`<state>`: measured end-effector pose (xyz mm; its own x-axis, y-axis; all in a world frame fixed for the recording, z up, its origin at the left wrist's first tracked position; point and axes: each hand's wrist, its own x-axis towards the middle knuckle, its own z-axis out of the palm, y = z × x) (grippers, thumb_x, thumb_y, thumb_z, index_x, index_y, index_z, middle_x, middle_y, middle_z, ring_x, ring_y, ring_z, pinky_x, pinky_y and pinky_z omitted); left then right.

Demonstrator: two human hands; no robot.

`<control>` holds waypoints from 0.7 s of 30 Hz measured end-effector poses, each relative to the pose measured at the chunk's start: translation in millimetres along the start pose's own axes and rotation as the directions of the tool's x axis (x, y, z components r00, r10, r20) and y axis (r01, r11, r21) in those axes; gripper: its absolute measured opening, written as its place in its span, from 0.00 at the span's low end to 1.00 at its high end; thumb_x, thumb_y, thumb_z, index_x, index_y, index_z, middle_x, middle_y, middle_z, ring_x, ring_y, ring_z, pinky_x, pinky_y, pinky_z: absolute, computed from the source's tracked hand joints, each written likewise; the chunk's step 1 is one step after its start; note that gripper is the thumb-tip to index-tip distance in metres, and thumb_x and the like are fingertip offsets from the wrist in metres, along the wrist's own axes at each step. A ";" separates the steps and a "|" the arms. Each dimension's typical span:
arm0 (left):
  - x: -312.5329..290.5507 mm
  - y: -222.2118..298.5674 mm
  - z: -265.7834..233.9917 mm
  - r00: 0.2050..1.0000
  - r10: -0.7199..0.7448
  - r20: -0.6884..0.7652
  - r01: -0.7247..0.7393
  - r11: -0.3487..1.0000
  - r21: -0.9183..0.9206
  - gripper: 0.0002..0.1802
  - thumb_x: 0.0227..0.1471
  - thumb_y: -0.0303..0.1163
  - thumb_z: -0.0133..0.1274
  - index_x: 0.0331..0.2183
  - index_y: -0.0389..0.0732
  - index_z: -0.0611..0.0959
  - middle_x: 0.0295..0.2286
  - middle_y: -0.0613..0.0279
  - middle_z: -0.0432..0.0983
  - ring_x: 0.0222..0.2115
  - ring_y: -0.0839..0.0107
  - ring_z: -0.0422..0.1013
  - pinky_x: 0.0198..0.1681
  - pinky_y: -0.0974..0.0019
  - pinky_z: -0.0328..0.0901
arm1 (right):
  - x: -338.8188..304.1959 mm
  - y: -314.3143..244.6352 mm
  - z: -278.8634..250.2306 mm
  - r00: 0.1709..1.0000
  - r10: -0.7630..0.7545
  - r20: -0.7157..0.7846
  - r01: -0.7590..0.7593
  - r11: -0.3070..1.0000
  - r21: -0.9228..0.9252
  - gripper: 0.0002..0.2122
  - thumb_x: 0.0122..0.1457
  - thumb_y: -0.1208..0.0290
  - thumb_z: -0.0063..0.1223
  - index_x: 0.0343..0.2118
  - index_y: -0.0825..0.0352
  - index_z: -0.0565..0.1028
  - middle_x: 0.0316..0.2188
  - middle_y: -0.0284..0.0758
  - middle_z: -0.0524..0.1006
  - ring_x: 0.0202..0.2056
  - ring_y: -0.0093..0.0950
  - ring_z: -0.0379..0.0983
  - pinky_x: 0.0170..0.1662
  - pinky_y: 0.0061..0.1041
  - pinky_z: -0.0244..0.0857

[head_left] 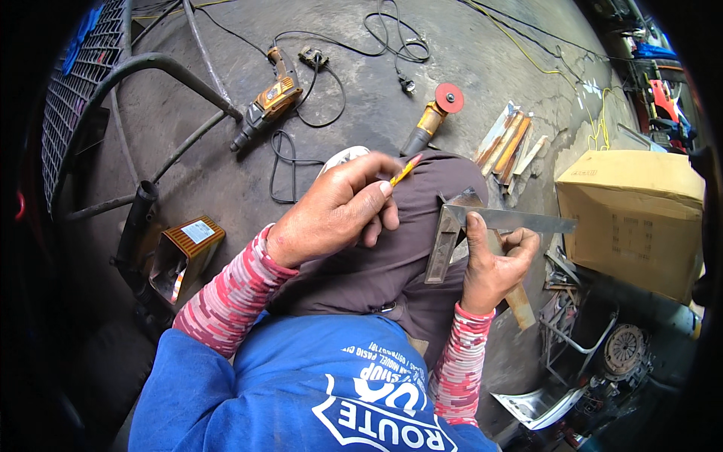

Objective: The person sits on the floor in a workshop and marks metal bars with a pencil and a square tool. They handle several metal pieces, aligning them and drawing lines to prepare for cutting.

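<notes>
My left hand (pixel 343 200) is closed round a short yellow pencil (pixel 405 172), its reddish end pointing up and away to the right. In my right hand (pixel 497 264) is a try square (pixel 527 221), the thumb pressed on its steel blade near the stock. The stock (pixel 444 245) points back toward me over my thigh. Behind the square lies a rusty flat metal piece (pixel 520 305), partly hidden by the right hand; whether the fingers also grip it I cannot tell. The pencil and the square are apart.
An angle grinder (pixel 433 117) with a red disc lies beyond my knee. Farther left are an orange drill (pixel 267 102) and black cords (pixel 290 169). Metal strips (pixel 508 147) and a cardboard box (pixel 633 218) stand right. A tin can (pixel 188 252) and tubular frame (pixel 169 68) are left.
</notes>
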<state>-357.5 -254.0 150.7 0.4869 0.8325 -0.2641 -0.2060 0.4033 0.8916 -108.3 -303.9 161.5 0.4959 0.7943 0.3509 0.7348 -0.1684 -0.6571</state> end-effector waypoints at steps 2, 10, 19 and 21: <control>-0.3 -0.7 5.0 0.994 0.050 -0.101 -0.055 0.997 -0.047 0.16 0.74 0.33 0.43 0.54 0.36 0.78 0.30 0.60 0.81 0.20 0.82 0.74 0.19 0.79 0.65 | -1.0 -0.5 -1.0 1.000 -0.015 -0.008 0.015 1.000 -0.025 0.33 0.42 0.50 0.85 0.28 0.62 0.63 0.22 0.33 0.68 0.25 0.32 0.64 0.34 0.35 0.66; -0.9 -10.7 1.9 0.927 0.220 -0.303 -0.270 0.953 -0.134 0.17 0.70 0.23 0.39 0.54 0.34 0.78 0.35 0.49 0.84 0.26 0.75 0.80 0.25 0.76 0.72 | -0.7 5.7 0.0 1.000 0.018 -0.022 -0.019 1.000 -0.009 0.33 0.42 0.49 0.84 0.28 0.63 0.64 0.22 0.33 0.68 0.26 0.32 0.64 0.36 0.35 0.66; 5.3 -21.4 15.7 0.970 0.123 -0.211 -0.162 0.971 -0.178 0.12 0.71 0.38 0.52 0.47 0.41 0.71 0.36 0.54 0.84 0.31 0.76 0.80 0.31 0.76 0.69 | 8.5 9.6 0.0 0.986 0.143 0.080 -0.148 0.987 0.061 0.31 0.46 0.51 0.83 0.32 0.65 0.66 0.29 0.31 0.65 0.33 0.29 0.63 0.41 0.29 0.65; 4.2 -21.2 15.8 0.972 0.136 -0.193 -0.172 0.967 -0.186 0.18 0.73 0.47 0.47 0.48 0.41 0.72 0.33 0.58 0.82 0.28 0.79 0.76 0.30 0.77 0.67 | 8.7 8.1 -0.1 0.988 0.133 0.082 -0.137 0.990 0.039 0.31 0.46 0.51 0.83 0.33 0.65 0.66 0.29 0.30 0.65 0.33 0.28 0.62 0.41 0.29 0.64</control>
<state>-337.6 -265.0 136.5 0.2818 0.9369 -0.2067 -0.4408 0.3178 0.8395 -98.0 -298.4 159.3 0.5501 0.8097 0.2045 0.6414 -0.2528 -0.7243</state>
